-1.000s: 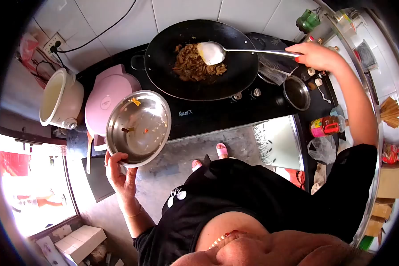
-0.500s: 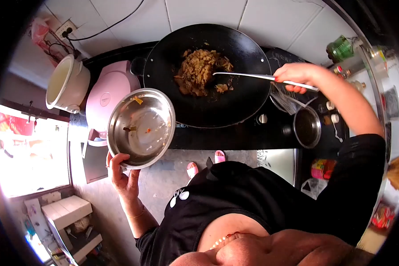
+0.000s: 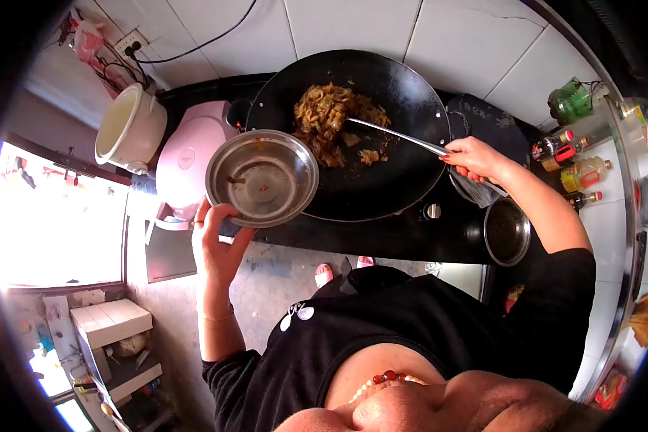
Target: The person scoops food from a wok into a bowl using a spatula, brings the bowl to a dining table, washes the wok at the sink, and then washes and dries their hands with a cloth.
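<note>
My left hand is closed on the near rim of a stainless steel bowl, with a few scraps of food stuck inside. The bowl is held over the left front edge of a large black wok, hiding that part of it. My right hand grips a long-handled metal cooking utensil from the right. Its far end reaches into a heap of brown cooked food in the wok, so its head is hidden. Smaller bits of food lie loose beside the heap.
A pink appliance and a white pot stand left of the wok. At the right are a dark-filled bowl, a black lid-like round and several bottles. A stove knob sits at the counter's front.
My left hand has brought the bowl up and right, from beside the wok to over its edge. The utensil's end has shifted slightly within the food, and the heap looks gathered toward the upper left.
</note>
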